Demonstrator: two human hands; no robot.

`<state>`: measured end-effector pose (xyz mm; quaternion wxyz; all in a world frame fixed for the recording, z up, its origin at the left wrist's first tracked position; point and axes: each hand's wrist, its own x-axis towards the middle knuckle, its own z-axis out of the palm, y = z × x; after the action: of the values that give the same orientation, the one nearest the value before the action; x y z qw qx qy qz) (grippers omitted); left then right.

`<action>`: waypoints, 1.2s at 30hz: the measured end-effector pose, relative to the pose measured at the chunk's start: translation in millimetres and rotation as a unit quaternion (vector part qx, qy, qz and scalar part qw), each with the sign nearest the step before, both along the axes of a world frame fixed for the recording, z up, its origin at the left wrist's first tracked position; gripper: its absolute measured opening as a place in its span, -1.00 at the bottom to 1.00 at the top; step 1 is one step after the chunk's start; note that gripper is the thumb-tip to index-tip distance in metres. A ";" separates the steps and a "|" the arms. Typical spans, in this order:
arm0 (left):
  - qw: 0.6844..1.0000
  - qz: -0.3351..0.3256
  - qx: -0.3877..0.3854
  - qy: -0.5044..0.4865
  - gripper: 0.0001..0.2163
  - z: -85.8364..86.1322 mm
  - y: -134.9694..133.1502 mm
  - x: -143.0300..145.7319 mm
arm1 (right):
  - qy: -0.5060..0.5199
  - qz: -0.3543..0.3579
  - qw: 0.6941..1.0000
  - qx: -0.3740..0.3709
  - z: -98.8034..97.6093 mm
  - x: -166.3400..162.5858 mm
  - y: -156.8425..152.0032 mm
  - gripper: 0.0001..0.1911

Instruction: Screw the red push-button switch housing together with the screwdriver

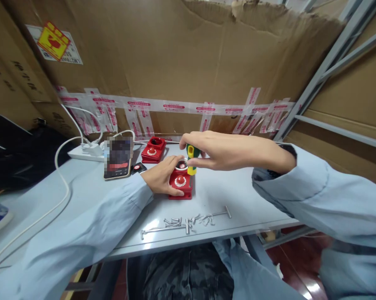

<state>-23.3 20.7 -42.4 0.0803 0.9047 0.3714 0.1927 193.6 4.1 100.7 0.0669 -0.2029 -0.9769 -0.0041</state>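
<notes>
In the middle of the table lies a red box-shaped device with a round red dome and a white-ringed round opening. My left hand grips it from the left, thumb along the near side and fingers toward the far end. A green and yellow screwdriver stands upright in my right hand, fingers wrapped around its handle. The shaft points down at the device's right edge; whether the tip sits in a screw I cannot tell. Behind my left hand is a second red device, beside a small black part with a red centre.
Several loose screws and two T-shaped metal rods lie near the table's front edge. A propped phone, a white power strip and cables are at left. A large taped cardboard box walls the back; a metal rack stands right.
</notes>
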 end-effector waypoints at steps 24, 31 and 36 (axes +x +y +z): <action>1.000 0.000 -0.008 -0.008 -0.05 3.8 -1.7 0.9 | 0.114 -0.075 0.990 -0.048 -8.4 -7.7 4.8 -0.72; 1.000 -0.003 -0.004 -0.015 -0.05 1.5 -0.9 0.2 | 0.085 -0.058 0.994 -0.044 -8.7 -10.9 2.4 -0.70; 1.000 -0.002 0.001 -0.003 0.02 3.3 -1.6 1.9 | 0.076 -0.182 0.979 0.055 -15.0 -12.8 7.8 -0.70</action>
<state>-21.4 19.1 -39.1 0.0810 0.9048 0.3696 0.1955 180.8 11.9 85.7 0.1503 -0.3727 -0.9140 -0.0549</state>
